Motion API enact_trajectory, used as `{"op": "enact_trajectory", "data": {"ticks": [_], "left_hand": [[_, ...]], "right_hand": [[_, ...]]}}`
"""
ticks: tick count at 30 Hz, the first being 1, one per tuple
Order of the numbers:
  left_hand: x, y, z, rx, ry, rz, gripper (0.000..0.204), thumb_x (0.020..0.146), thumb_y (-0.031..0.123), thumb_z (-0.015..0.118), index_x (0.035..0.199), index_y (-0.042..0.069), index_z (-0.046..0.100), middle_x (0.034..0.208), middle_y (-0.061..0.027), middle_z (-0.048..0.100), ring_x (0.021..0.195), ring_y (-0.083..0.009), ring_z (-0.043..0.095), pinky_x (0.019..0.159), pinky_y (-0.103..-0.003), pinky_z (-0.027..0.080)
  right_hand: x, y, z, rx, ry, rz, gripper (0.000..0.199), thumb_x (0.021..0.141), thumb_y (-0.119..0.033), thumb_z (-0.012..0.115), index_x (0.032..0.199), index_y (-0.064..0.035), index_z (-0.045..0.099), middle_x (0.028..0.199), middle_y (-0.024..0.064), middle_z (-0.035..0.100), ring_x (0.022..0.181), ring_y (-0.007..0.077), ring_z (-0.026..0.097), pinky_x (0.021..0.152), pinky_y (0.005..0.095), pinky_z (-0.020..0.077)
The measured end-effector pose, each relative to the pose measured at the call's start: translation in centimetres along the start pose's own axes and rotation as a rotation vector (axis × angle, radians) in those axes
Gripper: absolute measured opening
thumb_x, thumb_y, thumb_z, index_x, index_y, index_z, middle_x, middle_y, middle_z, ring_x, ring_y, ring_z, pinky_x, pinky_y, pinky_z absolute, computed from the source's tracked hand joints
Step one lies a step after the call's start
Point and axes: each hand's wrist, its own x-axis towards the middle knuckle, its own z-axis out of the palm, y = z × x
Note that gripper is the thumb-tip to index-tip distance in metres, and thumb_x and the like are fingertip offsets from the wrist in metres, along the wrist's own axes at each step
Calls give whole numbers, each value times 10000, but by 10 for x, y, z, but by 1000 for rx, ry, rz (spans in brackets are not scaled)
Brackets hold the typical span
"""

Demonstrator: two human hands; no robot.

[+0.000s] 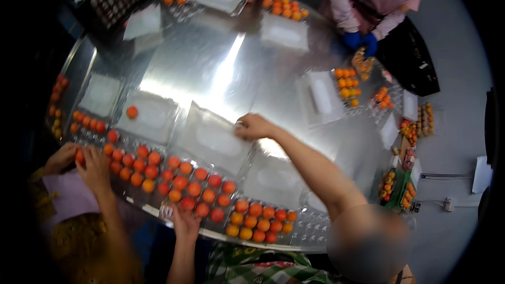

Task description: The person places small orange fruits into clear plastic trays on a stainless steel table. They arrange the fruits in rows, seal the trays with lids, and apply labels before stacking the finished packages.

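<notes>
My right hand [253,127] reaches over the steel table, its fingers closed at the upper right edge of a clear, flat plastic lid [213,139] with a whitish middle. Fingertips and lid edge are blurred. At the table's near edge, my left hand [187,223] touches the front of a clear tray, fingers stretched up beside round red-orange fruits [194,188] that look like tomatoes. To the right lies another tray of orange and red fruits [258,222]. More red fruits [137,165] fill a tray on the left. A single fruit [132,112] rests on another lid [150,118].
At the left, a co-worker's hands [89,165] hold one red fruit. Across the table, a person in blue gloves [360,43] handles a small pack. Flat lids [323,97] and fruit trays [347,87] line the table. A black crate [118,0] stands at the far left.
</notes>
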Motion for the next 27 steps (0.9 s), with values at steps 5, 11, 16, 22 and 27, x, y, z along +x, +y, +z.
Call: {"op": "enact_trajectory", "data": {"ticks": [5,11,16,22,27], "left_hand": [[5,-7,16,-39,-108,-30,566,920,554,334,1308,149,409,1259,-50,514,1134,-212,499,902,-397,430],[5,-14,26,-22,-319,-20,599,911,544,374,1352,139,365,1339,-70,438,1243,-263,394,1044,-454,303],[-24,-2,72,-10,-442,67,528,941,504,343,1321,140,382,1304,-83,451,1214,-264,419,1001,-463,366],[-62,-45,140,159,-528,-71,531,951,457,349,1317,74,362,1316,-129,438,1208,-303,429,1010,-504,348],[-69,-131,169,338,-610,-306,541,954,501,300,1273,73,387,1179,-100,509,1004,-221,522,884,-413,433]], "right_hand": [[-29,-39,-11,-66,52,-25,224,773,-191,520,865,-30,646,748,140,653,721,267,638,677,378,498],[-67,-62,-23,-259,368,-167,146,754,-142,549,837,-36,606,737,170,622,722,363,593,657,455,457],[-149,-84,-40,-292,468,-207,165,722,-94,563,878,-42,578,748,161,613,727,349,594,633,444,457],[-252,-66,-2,-468,665,-230,260,725,-101,577,981,-69,542,786,76,593,732,262,594,620,380,476],[-348,-20,34,-569,864,-49,270,707,-81,562,976,-72,575,802,59,613,681,234,592,582,347,481]]}}
